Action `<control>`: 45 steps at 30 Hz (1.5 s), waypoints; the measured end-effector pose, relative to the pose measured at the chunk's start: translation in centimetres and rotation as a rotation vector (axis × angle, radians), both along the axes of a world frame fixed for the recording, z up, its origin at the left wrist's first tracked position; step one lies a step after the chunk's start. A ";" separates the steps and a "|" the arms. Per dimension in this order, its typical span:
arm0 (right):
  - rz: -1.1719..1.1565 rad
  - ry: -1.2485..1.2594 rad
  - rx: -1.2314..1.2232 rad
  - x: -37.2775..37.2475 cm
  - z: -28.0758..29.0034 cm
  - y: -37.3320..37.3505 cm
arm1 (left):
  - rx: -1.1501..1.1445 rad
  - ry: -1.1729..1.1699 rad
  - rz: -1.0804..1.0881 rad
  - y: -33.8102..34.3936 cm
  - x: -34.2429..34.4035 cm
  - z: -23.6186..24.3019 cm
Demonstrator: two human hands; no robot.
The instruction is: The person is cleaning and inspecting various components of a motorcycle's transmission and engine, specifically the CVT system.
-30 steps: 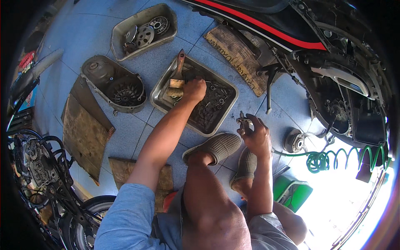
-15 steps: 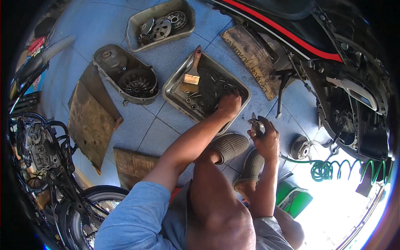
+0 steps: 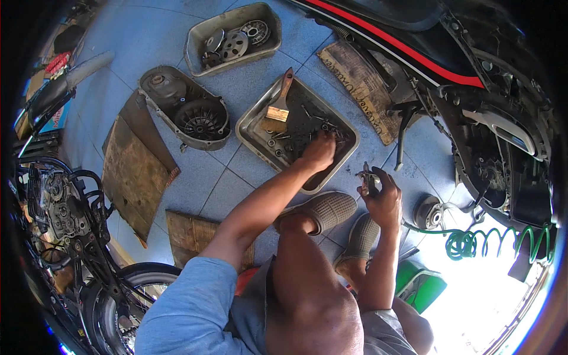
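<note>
My left hand (image 3: 319,149) reaches into the steel tray (image 3: 255,145) among small bolts, nuts and washers (image 3: 272,143); its fingers are bent, their tips hidden, and I cannot make out what they hold. A paintbrush (image 3: 280,101) with a wooden handle lies in the tray's upper left part. My right hand (image 3: 383,198) grips a small metal part (image 3: 368,180) with a narrow top, just outside the tray's lower right. Under my arms are my feet in tan clogs (image 3: 325,212).
A casing (image 3: 168,89) and a bin of discs (image 3: 201,65) stand left and behind. Cardboard sheets (image 3: 355,77) lie about. A motorbike (image 3: 473,118) is at right, a stripped one (image 3: 62,213) at left. A green coiled hose (image 3: 458,242) and loose hub (image 3: 431,212) lie at right.
My left hand has moved from beside the brush rightward and down within the tray. My right hand still holds the metal part. The whole view has shifted somewhat, the scene sitting further right.
</note>
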State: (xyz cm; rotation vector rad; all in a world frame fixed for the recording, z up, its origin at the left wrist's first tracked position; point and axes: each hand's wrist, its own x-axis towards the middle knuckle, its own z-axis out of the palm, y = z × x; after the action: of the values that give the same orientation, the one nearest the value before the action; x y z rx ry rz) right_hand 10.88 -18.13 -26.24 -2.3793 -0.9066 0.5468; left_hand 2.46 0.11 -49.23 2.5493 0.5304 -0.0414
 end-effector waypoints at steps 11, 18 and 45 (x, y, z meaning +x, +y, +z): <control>-0.043 0.002 -0.054 0.0 -0.7 -1.1 | 0.031 0.228 0.386 6.6 -8.0 10.4; -0.022 -0.003 -0.077 -0.7 -0.2 0.5 | 0.156 0.218 0.329 7.1 -7.0 9.2; -0.016 -0.011 -0.100 -0.4 -0.4 0.2 | 0.158 0.153 0.642 7.0 -6.0 6.8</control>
State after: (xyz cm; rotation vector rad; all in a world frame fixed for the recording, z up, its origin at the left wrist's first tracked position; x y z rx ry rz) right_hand 10.47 -17.88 -26.65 -2.4789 -0.8832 0.5855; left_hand -3.55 7.11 -42.41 2.4115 1.4329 0.0391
